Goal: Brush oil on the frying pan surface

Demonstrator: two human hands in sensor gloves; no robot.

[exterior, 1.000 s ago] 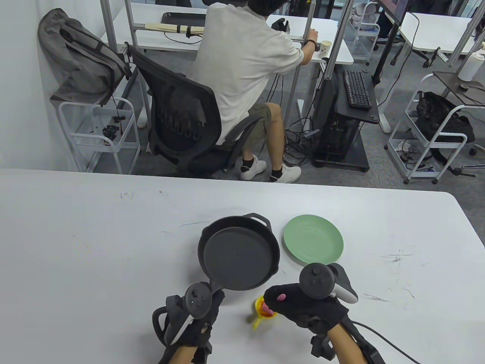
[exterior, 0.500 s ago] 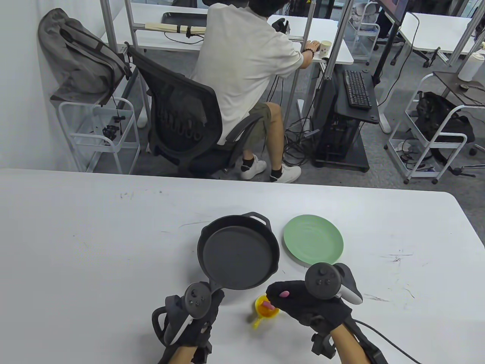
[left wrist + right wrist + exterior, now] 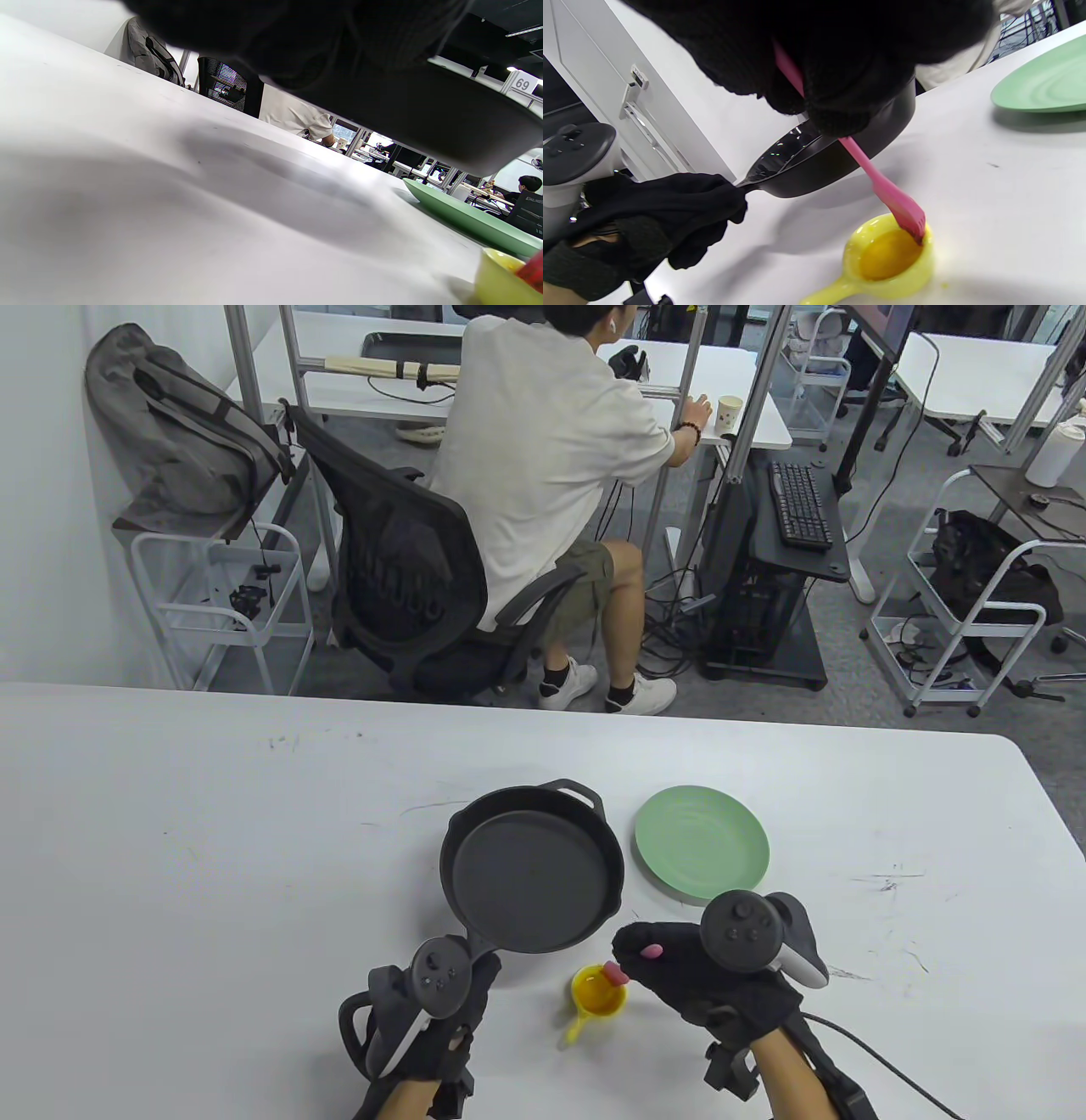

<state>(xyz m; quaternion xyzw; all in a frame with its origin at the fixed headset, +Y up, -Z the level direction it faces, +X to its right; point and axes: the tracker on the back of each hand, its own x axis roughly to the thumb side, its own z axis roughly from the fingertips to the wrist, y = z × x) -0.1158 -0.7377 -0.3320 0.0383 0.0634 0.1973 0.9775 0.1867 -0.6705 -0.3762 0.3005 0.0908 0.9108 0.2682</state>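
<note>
A black cast-iron frying pan (image 3: 533,869) is held a little above the white table; its underside shows in the left wrist view (image 3: 424,114). My left hand (image 3: 441,997) grips the pan's handle, also seen in the right wrist view (image 3: 666,212). My right hand (image 3: 704,976) grips a pink silicone brush (image 3: 882,190). The brush tip rests on the rim of a small yellow oil cup (image 3: 598,994), which holds yellow oil (image 3: 888,254). The cup stands on the table just in front of the pan.
A light green plate (image 3: 702,841) lies on the table right of the pan, also in the right wrist view (image 3: 1043,84). Beyond the table's far edge a person sits in an office chair (image 3: 407,568) among desks and carts.
My right hand has moved right and slightly back, drawing the brush tip from inside the cup to its right rim. The cup is now more uncovered. The left hand and pan have barely moved.
</note>
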